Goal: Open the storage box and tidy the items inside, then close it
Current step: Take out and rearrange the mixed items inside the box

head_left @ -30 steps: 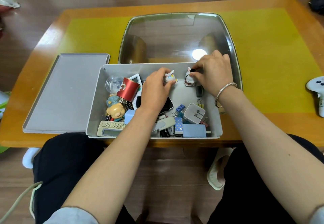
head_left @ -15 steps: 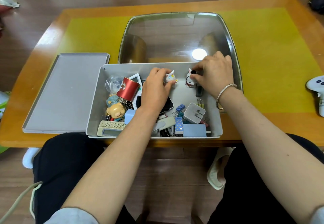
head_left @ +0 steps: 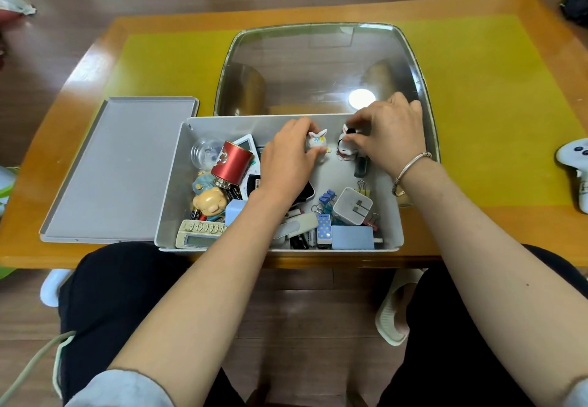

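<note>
The grey storage box (head_left: 171,184) sits open at the near edge of the table, with its lid (head_left: 117,171) lying flat just left of it. The left hand (head_left: 286,161) pinches a white bunny figure (head_left: 316,142) by the far wall. The right hand (head_left: 391,136) pinches a second bunny (head_left: 343,147), maybe around its head. They look small, light, hard and breakable, so hold them gently by their bodies.

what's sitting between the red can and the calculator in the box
In the head view, a pig figurine lies between the red can and the calculator.
</note>
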Motion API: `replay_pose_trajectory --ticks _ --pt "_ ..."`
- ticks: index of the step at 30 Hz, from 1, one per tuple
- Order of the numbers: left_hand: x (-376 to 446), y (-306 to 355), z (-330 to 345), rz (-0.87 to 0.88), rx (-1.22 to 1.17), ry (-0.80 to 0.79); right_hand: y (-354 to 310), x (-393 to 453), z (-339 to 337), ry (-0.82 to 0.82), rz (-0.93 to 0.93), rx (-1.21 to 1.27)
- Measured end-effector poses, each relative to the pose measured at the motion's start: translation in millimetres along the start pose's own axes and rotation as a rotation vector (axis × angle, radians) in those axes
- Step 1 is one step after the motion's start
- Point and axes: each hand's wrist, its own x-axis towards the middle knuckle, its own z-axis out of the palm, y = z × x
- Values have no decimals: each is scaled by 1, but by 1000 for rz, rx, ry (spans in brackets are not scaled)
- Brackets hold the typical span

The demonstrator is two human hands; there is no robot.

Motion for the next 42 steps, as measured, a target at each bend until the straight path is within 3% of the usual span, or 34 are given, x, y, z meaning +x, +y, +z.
replay_pose_trajectory --ticks 7,13,19,42 --pt "8 14 8 -37 48 -5 8 3 -2 3 28 18" --pt "7 10 15 -2 90 -105 7 4 1 2 24 -6" --pt "2 8 15 40 107 -17 6 3 2 12 9 -13" --pt "5 7 18 10 60 -17 -1 -1 2 -22 4 -60"
